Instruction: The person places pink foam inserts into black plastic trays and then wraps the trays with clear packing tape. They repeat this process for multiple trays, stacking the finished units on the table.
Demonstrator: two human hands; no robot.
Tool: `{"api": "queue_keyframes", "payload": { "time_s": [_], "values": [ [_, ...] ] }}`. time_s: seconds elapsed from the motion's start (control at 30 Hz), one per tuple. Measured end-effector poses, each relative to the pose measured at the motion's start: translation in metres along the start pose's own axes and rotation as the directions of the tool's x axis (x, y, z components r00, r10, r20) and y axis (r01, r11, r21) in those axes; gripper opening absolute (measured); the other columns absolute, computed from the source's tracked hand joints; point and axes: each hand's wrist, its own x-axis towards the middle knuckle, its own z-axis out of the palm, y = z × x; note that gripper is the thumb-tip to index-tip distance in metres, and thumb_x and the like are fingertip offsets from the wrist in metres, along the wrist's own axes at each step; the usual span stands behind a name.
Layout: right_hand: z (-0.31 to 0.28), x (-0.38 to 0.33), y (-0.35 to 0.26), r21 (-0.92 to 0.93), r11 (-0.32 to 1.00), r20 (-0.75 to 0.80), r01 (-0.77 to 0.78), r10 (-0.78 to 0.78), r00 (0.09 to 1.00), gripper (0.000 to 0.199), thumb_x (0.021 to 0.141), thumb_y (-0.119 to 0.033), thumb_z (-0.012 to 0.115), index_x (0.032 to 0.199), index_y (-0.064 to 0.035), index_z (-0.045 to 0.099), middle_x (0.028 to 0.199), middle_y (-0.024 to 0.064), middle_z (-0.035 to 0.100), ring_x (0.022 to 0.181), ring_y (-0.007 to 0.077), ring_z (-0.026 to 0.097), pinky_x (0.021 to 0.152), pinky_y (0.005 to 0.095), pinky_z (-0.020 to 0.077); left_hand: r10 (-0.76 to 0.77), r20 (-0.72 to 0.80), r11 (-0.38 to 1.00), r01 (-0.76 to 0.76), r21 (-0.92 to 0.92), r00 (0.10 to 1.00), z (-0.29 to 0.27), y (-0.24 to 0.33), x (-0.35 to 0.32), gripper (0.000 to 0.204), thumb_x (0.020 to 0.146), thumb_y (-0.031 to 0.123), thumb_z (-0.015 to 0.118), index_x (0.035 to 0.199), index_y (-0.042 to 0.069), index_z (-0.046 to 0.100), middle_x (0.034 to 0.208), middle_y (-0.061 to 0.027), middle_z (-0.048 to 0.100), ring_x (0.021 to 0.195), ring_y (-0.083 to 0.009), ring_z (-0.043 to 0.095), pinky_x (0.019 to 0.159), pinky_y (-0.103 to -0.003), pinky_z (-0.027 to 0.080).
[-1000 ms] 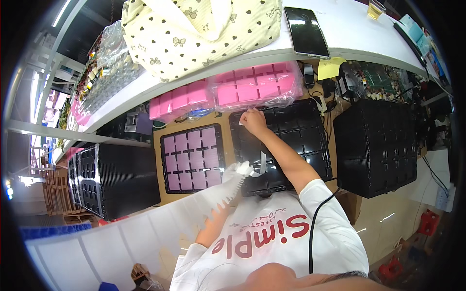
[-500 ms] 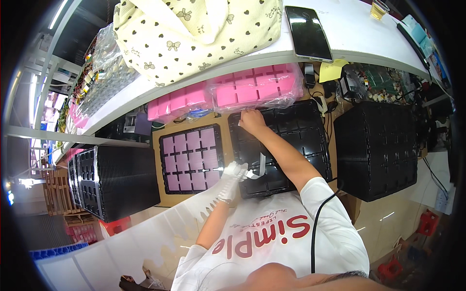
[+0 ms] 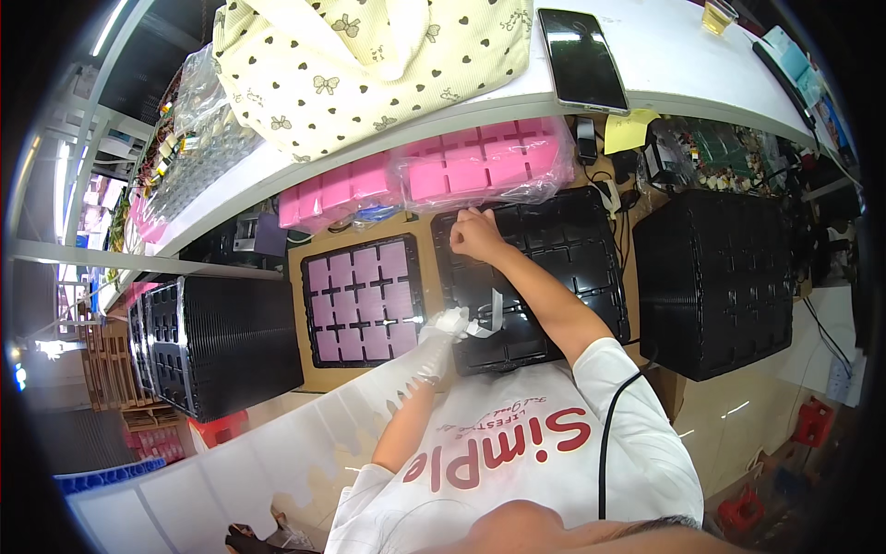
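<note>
An empty black compartment tray (image 3: 554,268) lies in front of me on a brown board. My right hand (image 3: 474,236) is curled into a fist on the tray's far left corner, gripping its rim. My left hand (image 3: 441,331), in a white glove, is at the tray's near left edge and pinches a small pale strip (image 3: 487,316) over it. Left of that tray sits a second black tray (image 3: 314,305) filled with several pink squares.
Pink foam trays wrapped in clear plastic (image 3: 489,166) lie beyond the trays. Tall stacks of black trays stand at the left (image 3: 231,342) and right (image 3: 720,277). On the white shelf above are a cream bag (image 3: 369,65) and a dark phone (image 3: 581,60).
My gloved left hand has shifted a little toward the empty tray's near edge with the pale strip. My right hand stays on the far corner.
</note>
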Motion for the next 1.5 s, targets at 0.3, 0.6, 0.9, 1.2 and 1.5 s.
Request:
{"api": "queue_keyframes", "payload": {
  "time_s": [0.3, 0.6, 0.9, 1.2, 1.5],
  "values": [
    [-0.029, -0.107, 0.034, 0.957, -0.286, 0.136, -0.055, 0.272, 0.953, 0.008, 0.085, -0.005, 0.056, 0.092, -0.0023, 0.058, 0.093, 0.0135, 0.062, 0.083, 0.0198, 0.060, 0.077, 0.0289, 0.0483, 0.247, 0.168, 0.694, -0.053, -0.718, 0.954, 0.022, -0.063, 0.054, 0.023, 0.093, 0.025, 0.052, 0.100, 0.008, 0.065, 0.083, -0.0033, 0.064, 0.072, -0.0150, 0.059, 0.060, -0.028, 0.047],
    [-0.038, -0.190, -0.010, 0.655, 0.738, -0.139, -0.163, 0.330, 0.934, 0.015, 0.082, -0.021, 0.069, 0.084, -0.0071, 0.064, 0.073, 0.0015, 0.055, 0.066, 0.0127, 0.052, 0.059, 0.0266, 0.0405, 0.208, 0.010, 0.666, -0.134, -0.734, 0.978, 0.068, 0.031, 0.007, 0.016, 0.090, 0.024, 0.063, 0.095, 0.008, 0.065, 0.086, 0.0001, 0.065, 0.072, -0.0082, 0.056, 0.063, -0.022, 0.044],
    [-0.072, -0.206, 0.001, 0.323, 0.942, -0.336, 0.087, 0.028, 0.942, 0.004, 0.081, -0.014, 0.068, 0.080, -0.0108, 0.067, 0.074, 0.0047, 0.052, 0.069, 0.0210, 0.055, 0.061, 0.0326, 0.0444, 0.235, -0.105, 0.639, -0.235, -0.732, 0.966, 0.087, 0.012, 0.032, 0.021, 0.090, 0.026, 0.064, 0.100, 0.008, 0.065, 0.083, 0.0027, 0.063, 0.069, -0.0049, 0.053, 0.061, -0.019, 0.041],
    [-0.093, -0.128, 0.165, 0.341, 0.867, -0.436, -0.364, 0.489, 0.756, 0.010, 0.077, -0.015, 0.073, 0.080, -0.0076, 0.067, 0.072, 0.0053, 0.053, 0.062, 0.0155, 0.050, 0.054, 0.0299, 0.0380, 0.125, -0.073, 0.751, -0.142, -0.645, 0.989, 0.059, 0.006, 0.013, 0.021, 0.089, 0.022, 0.066, 0.104, 0.007, 0.066, 0.085, 0.0028, 0.063, 0.071, -0.0044, 0.054, 0.065, -0.018, 0.043],
    [-0.093, -0.108, 0.177, 0.065, 0.911, -0.449, -0.407, 0.391, 0.804, 0.019, 0.075, -0.017, 0.072, 0.079, -0.0046, 0.058, 0.087, 0.0142, 0.064, 0.085, 0.0337, 0.062, 0.074, 0.0433, 0.0496, 0.141, -0.063, 0.779, -0.150, -0.608, 0.988, 0.058, -0.007, 0.014, 0.024, 0.092, 0.018, 0.060, 0.111, 0.003, 0.064, 0.090, -0.0030, 0.066, 0.073, -0.0090, 0.058, 0.068, -0.021, 0.048]
  ]
}}
